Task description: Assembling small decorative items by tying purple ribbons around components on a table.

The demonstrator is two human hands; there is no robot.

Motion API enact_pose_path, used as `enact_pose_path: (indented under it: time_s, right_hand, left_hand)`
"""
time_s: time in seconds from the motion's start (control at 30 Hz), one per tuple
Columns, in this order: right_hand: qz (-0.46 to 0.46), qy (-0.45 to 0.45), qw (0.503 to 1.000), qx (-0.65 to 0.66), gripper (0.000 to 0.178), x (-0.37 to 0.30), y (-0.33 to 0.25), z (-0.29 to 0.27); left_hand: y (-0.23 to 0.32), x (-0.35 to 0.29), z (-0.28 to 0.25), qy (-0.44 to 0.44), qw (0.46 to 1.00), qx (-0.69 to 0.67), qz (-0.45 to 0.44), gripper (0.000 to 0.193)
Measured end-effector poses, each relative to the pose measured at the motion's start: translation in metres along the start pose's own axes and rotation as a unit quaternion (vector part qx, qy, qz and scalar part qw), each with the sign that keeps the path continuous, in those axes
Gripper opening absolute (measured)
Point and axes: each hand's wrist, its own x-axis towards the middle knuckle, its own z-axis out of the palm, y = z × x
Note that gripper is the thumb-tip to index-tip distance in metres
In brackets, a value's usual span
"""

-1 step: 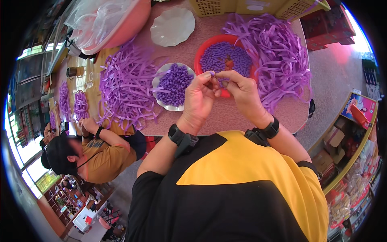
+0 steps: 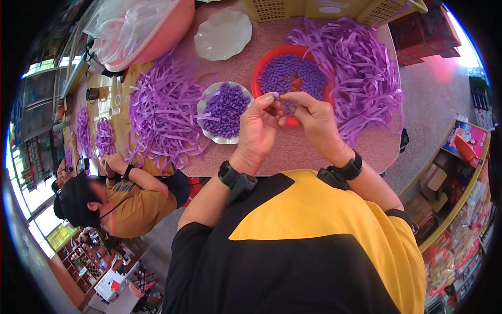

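Observation:
Above the near rim of a red bowl [image 2: 255, 76], my left hand [image 2: 259, 128] and my right hand [image 2: 317, 118] meet, fingertips pinched together. Between them shows a small purple ribbon piece [image 2: 275, 96], its shape mostly hidden by the fingers. The bowl holds many small purple pieces [image 2: 277, 73], with its reddish bottom partly showing. Left of my left hand stands a scalloped white dish [image 2: 201, 106] heaped with small dark purple pieces [image 2: 228, 104]; a short ribbon end lies across its left side. Loose purple ribbons [image 2: 361, 78] are piled right of the bowl.
Another ribbon pile [image 2: 164, 110] lies left of the dish. A white scalloped plate [image 2: 223, 35], a pink basin [image 2: 162, 42] with clear plastic, and a yellow crate [image 2: 308, 9] sit farther back. To the left, another person [image 2: 138, 204] works at a wooden table [image 2: 104, 83].

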Motion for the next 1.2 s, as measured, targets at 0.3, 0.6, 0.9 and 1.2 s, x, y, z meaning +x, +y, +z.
enact_pose_path:
  time_s: [0.3, 0.6, 0.9, 1.2]
  right_hand:
    - [-0.002, 0.006, 1.0, -0.004, 0.025, -0.006, 0.0, -0.03]
    - [0.012, -0.003, 1.0, -0.002, 0.028, -0.015, -0.018, -0.066]
    - [-0.056, 0.058, 0.997, -0.02, 0.016, -0.017, -0.022, -0.18]
    - [0.136, 0.01, 0.99, 0.035, 0.016, -0.056, 0.023, -0.219]
  left_hand:
    - [-0.023, 0.004, 0.018, 0.0, 1.0, -0.001, 0.013, 0.01]
    - [-0.063, -0.001, 0.047, 0.009, 0.986, 0.117, 0.119, 0.011]
    - [-0.065, 0.02, 0.038, -0.041, 0.9, 0.434, 0.005, 0.012]
    - [-0.118, 0.065, 0.045, -0.188, 0.485, 0.787, 0.333, 0.014]
